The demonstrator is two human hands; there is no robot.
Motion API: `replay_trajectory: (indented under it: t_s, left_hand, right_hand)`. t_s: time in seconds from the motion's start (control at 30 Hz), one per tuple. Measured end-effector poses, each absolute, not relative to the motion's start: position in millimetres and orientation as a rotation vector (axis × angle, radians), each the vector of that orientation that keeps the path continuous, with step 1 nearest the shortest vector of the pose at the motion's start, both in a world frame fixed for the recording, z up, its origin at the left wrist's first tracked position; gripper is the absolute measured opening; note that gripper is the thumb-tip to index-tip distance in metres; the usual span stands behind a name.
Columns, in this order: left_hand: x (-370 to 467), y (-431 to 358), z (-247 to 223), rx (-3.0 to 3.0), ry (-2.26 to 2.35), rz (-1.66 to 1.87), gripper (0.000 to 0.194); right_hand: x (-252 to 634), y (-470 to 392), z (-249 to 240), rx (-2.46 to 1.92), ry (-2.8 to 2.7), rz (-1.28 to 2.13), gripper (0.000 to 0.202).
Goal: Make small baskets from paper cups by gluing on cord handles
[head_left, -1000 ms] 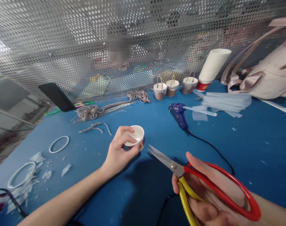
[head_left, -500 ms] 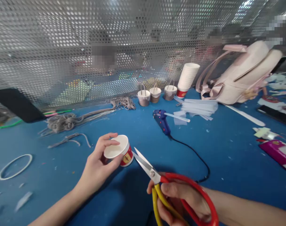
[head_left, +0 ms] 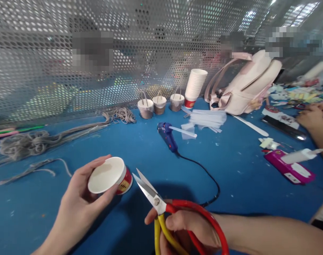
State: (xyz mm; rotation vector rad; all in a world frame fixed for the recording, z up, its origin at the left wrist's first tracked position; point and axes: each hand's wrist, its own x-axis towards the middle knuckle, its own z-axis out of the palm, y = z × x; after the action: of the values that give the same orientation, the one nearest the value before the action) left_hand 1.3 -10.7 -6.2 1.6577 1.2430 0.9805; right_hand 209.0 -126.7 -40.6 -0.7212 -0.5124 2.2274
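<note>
And here's the left hand (head_left: 76, 209), thumb and fingers pinching the paper cup (head_left: 110, 173) near its rim, mouth tilted toward the wearer, just above or on the blue table (head_left: 140, 148) (I can't tell which). The right hand (head_left: 185, 226) curls round the handles of the scissors (head_left: 156, 202), blades parted, tips just beside the cup's red base. Danger here: that left thumb lies near the blades, so a careless lunge could nick it! Squeeze too hard and the thin wall could buckle; grip too loosely and a nudge from the tips could spin it.
</note>
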Motion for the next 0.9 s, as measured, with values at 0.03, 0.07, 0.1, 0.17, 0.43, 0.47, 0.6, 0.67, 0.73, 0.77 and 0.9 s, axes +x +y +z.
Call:
replay_trajectory:
  t_s: [0.03, 0.07, 0.1, 0.17, 0.43, 0.47, 0.6, 0.67, 0.73, 0.77, 0.9]
  left_hand:
    - [2.2, -11.7, -7.0, 1.664, 1.238, 1.002, 0.05]
    - [3.2, -12.9, -8.1, 1.669, 1.225, 1.012, 0.05]
    - [4.3, -14.2, -9.3, 1.667, 1.207, 1.035, 0.052]
    - [6.4, -17.0, -11.7, 1.677, 1.165, 1.075, 0.053]
    - [11.6, -22.2, -14.0, 1.643, 1.073, 1.074, 0.055]
    - [11.9, -22.6, -13.8, 1.636, 1.078, 1.07, 0.055]
    - [12.8, -23.7, -13.7, 1.609, 1.053, 1.055, 0.057]
    - [13.2, -24.1, -13.7, 1.584, 1.036, 1.049, 0.057]
    - [13.7, -24.6, -13.5, 1.563, 1.029, 1.048, 0.057]
    - [13.9, -24.8, -13.4, 1.556, 1.028, 1.048, 0.057]
    - [15.0, -25.6, -13.3, 1.557, 0.995, 1.054, 0.056]
  right_hand:
    - [208.3, -128.8, -40.6, -0.721, -0.488, 2.215, 0.043]
    - [207.5, -130.9, -40.0, -0.703, -0.475, 2.207, 0.044]
    - [206.5, -132.9, -38.8, -0.671, -0.472, 2.2, 0.049]
    - [204.7, -136.1, -34.7, -0.593, -0.472, 2.203, 0.062]
    - [205.0, -141.1, -17.5, -0.625, -0.274, 2.237, 0.07]
    - [204.8, -141.4, -17.0, -0.621, -0.248, 2.239, 0.068]
    - [202.6, -142.8, -18.5, -0.616, -0.165, 2.23, 0.063]
    - [201.7, -143.7, -19.5, -0.617, -0.152, 2.23, 0.063]
    - [201.4, -144.4, -19.8, -0.633, -0.153, 2.227, 0.064]
    - [201.5, -144.6, -19.6, -0.639, -0.155, 2.221, 0.064]
    - [201.8, -144.5, -17.8, -0.617, -0.18, 2.219, 0.065]
